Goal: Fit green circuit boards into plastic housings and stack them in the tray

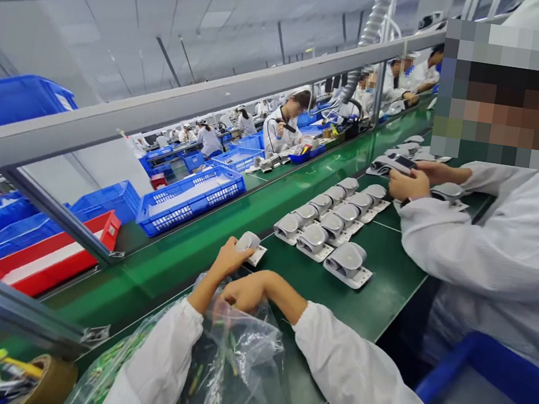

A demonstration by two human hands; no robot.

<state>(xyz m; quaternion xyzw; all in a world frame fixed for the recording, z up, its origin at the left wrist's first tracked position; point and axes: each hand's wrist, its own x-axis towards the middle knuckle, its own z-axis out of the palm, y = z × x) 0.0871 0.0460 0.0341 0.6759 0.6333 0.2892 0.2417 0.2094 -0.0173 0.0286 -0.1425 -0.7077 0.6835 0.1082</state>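
My left hand (230,257) is closed on a white rounded device with a flat base plate (248,242), above the near edge of the green belt. My right hand (245,291) is at the mouth of a clear plastic bag (246,366), its fingers curled down and partly hidden in the plastic; what they hold, if anything, cannot be seen. Thin yellowish parts show through the bag. Right of my hands, several similar white devices (313,236) stand in rows on the green table (388,282), with one (347,261) nearest to me.
Another clear bag with green parts (122,355) lies at the lower left, beside a tape roll (54,386) and tools. Blue crates (189,201) and a red tray (48,258) stand across the belt. A co-worker's hands (410,182) hold a device at the right, above a blue bin (500,375).
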